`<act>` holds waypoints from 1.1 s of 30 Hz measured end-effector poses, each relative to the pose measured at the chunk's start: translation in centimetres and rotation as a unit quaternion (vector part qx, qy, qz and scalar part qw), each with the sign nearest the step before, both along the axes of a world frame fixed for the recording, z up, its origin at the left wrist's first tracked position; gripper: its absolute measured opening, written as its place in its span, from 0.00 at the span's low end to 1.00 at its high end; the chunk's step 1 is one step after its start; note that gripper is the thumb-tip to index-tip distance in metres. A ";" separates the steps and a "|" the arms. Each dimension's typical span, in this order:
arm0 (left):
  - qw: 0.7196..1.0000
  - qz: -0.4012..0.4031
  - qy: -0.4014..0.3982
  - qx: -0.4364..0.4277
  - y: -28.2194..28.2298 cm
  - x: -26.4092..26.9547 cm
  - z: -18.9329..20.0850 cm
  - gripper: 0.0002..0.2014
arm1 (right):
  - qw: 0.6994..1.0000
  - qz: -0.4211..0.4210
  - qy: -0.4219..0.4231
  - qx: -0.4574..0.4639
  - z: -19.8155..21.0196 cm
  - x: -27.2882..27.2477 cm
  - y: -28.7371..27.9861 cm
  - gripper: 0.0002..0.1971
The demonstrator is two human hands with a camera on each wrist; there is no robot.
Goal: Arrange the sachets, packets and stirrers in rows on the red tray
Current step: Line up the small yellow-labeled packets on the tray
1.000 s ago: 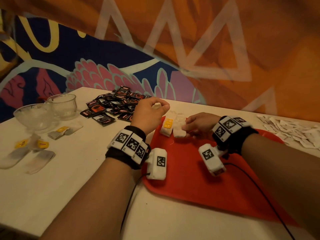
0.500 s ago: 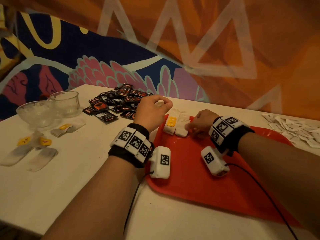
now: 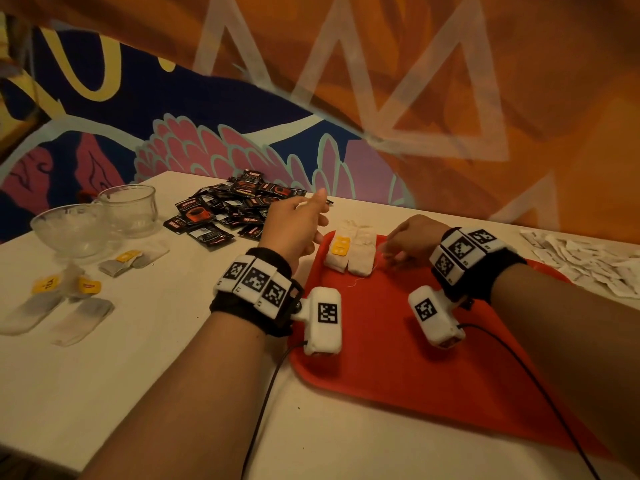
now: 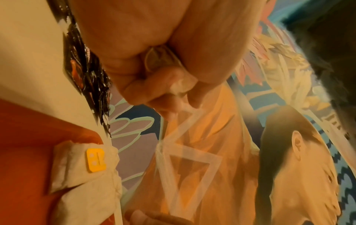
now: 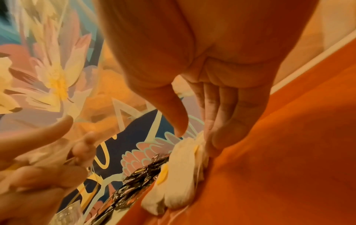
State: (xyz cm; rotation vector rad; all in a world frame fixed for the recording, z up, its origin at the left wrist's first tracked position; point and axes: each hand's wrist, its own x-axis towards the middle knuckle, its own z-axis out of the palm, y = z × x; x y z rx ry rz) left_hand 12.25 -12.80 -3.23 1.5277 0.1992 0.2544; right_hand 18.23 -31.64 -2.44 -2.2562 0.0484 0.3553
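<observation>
The red tray (image 3: 398, 362) lies at the desk's (image 3: 104, 375) near right edge, both forearms reaching over it. At the tray's far left corner two tea bags (image 3: 349, 252) lie side by side, touching; the left one carries a yellow tag (image 3: 340, 245) whose print is too small to read. The right hand (image 3: 407, 239) sits low just beside them, fingers straight and pointing down at the right bag's edge, its grip apart and holding nothing. The left hand (image 3: 298, 225) hovers above the tray's far left rim, its grip clamped on a crumpled white bit (image 4: 180, 85), thumb raised.

Left of the tray, toward the desk's left edge, lie about five more tea bags (image 3: 59, 306) with yellow tags, one reading "TEA". Beyond them stand two glass bowls (image 3: 100, 216). At the far edge lies a heap of black sachets (image 3: 228, 211), too many to count, lettering unreadable. White packets (image 3: 588, 258) are strewn at the far right.
</observation>
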 end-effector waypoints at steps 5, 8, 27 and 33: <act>0.989 -0.082 0.046 -0.111 -0.4 -0.7 0.6 0.29 | 0.991 0.069 -0.106 0.030 1.2 -1.0 -0.5 0.16; 0.982 -0.125 0.045 -0.136 -0.7 -0.9 0.6 0.34 | 0.971 0.120 -0.194 0.066 2.1 -2.8 -0.3 0.10; 0.978 -0.143 -0.119 0.090 -3.3 -1.4 -0.6 0.18 | 0.944 0.129 -0.217 0.213 0.8 -5.3 -2.1 0.07; 0.970 -0.086 -0.186 0.130 -3.4 -1.2 -0.7 0.06 | 0.948 0.157 -0.252 0.115 0.1 -5.4 -2.3 0.06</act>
